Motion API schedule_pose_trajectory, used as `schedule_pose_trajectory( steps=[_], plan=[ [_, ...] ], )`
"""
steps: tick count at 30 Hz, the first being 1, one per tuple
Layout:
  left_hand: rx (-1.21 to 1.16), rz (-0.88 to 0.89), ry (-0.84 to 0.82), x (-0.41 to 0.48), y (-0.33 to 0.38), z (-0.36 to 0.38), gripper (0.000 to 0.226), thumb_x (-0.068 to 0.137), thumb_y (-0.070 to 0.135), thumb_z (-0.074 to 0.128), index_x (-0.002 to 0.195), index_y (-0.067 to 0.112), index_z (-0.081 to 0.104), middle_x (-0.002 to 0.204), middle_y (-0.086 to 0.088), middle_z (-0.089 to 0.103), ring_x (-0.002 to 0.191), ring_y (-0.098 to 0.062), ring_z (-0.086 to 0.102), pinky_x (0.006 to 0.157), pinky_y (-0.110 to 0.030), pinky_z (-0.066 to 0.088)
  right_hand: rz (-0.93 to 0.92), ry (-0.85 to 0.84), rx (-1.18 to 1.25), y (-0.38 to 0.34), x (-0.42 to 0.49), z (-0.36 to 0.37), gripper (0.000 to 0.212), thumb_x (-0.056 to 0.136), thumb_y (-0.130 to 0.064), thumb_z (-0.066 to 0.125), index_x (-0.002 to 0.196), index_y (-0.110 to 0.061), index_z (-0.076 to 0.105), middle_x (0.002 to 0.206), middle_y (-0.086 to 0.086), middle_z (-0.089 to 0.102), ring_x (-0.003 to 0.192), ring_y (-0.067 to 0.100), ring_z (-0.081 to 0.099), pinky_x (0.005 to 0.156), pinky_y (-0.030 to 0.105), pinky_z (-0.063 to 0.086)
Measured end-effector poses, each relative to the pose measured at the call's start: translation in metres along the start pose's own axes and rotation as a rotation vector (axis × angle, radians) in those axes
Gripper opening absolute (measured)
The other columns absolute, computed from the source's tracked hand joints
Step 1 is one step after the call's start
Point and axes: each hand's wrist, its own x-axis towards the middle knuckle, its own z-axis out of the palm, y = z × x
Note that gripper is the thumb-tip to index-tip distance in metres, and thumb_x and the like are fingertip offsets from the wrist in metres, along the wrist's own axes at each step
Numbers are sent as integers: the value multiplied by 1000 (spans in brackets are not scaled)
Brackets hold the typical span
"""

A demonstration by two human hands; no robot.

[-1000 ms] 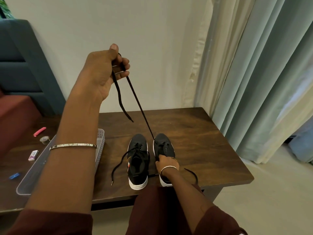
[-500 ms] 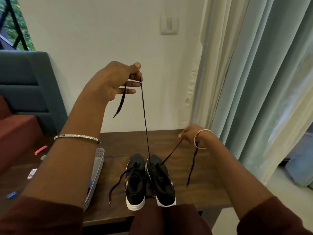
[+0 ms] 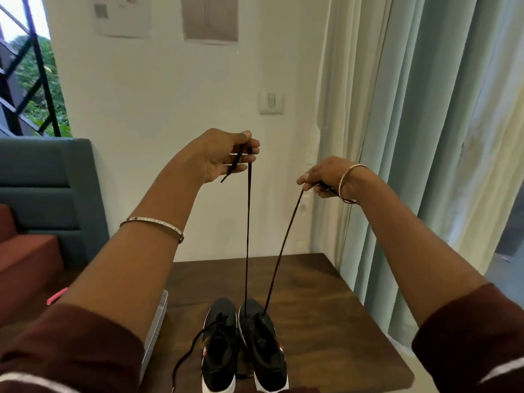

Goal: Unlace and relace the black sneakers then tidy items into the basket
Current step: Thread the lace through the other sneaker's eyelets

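**A:** Locate the work item.
**B:** On the wooden table (image 3: 326, 302), lower centre, with the basket (image 3: 158, 321) at its lower-left edge. The black sneakers (image 3: 219, 346) stand side by side, toes away. The frame-right sneaker (image 3: 265, 347) carries the lace (image 3: 247, 236).
**A:** Hand state?
**B:** The left hand (image 3: 224, 154), mid-frame, has its fingers curled and pinches one lace end. The right hand (image 3: 323, 177), slightly lower right, curls its fingers round the other end (tail hidden).
**A:** Governing relation?
**B:** Both strands run taut and near-vertical. The sneaker lies almost straight below the left hand, so that hand is probably nearer.
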Motion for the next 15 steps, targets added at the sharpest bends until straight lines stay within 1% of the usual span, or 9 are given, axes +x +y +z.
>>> schedule_pose_trajectory(
  steps=[2, 4, 6, 8, 10, 12, 14, 15],
  plan=[
    [13, 14, 10, 2, 5, 3, 28, 103, 28, 55, 104, 7, 74, 106, -6, 76, 85, -13, 70, 74, -26, 56, -17, 9, 70, -14, 0, -6, 16, 101, -5, 57, 99, -1, 72, 83, 9, 72, 51, 6, 57, 54, 18, 52],
    [35, 21, 11, 4, 8, 5, 34, 104, 33, 51, 108, 8, 74, 104, -5, 76, 87, -14, 70, 73, -27, 56, -36, 29, 135, -25, -1, -10, 14, 101, -3, 56, 100, 1, 70, 84, 12, 72, 54, 8, 62, 54, 19, 56],
    [53, 17, 9, 6, 8, 6, 44, 106, 41, 45, 107, 9, 75, 102, -2, 77, 87, -14, 70, 74, -29, 54, -50, 85, 180, -33, -1, -11, 13, 101, -2, 57, 100, 3, 69, 82, 12, 72, 54, 9, 65, 56, 20, 59],
    [82, 2, 20, 9, 5, 7, 49, 107, 44, 40, 104, 11, 76, 102, -1, 77, 89, -14, 68, 76, -31, 53, -53, 151, 212, -39, -3, -12, 10, 100, 2, 57, 100, 4, 67, 80, 14, 71, 53, 9, 66, 56, 21, 59],
    [114, -18, 41, 13, 0, 7, 44, 107, 37, 41, 102, 12, 77, 104, -1, 77, 93, -17, 66, 75, -31, 52, -51, 215, 246, -42, -4, -14, 10, 98, 5, 56, 100, 5, 66, 79, 16, 69, 55, 12, 66, 55, 22, 59],
    [141, -32, 46, 16, -7, 6, 32, 104, 27, 48, 103, 12, 77, 107, -2, 76, 98, -19, 64, 75, -31, 52, -51, 270, 293, -42, -6, -18, 11, 98, 6, 55, 102, 5, 65, 79, 17, 69, 59, 15, 67, 54, 23, 59],
    [167, -25, 50, 18, -15, 5, 23, 98, 17, 55, 105, 13, 77, 111, -2, 75, 105, -20, 63, 76, -31, 52, -51, 304, 339, -41, -7, -20, 11, 98, 6, 55, 103, 5, 65, 80, 17, 69, 61, 16, 68, 57, 24, 60],
    [179, -8, 57, 18, -18, 6, 23, 96, 11, 56, 104, 15, 77, 112, 0, 74, 107, -19, 64, 77, -31, 53, -50, 311, 357, -40, -8, -21, 11, 98, 6, 55, 103, 5, 64, 81, 18, 70, 61, 16, 69, 59, 25, 60]
  ],
)
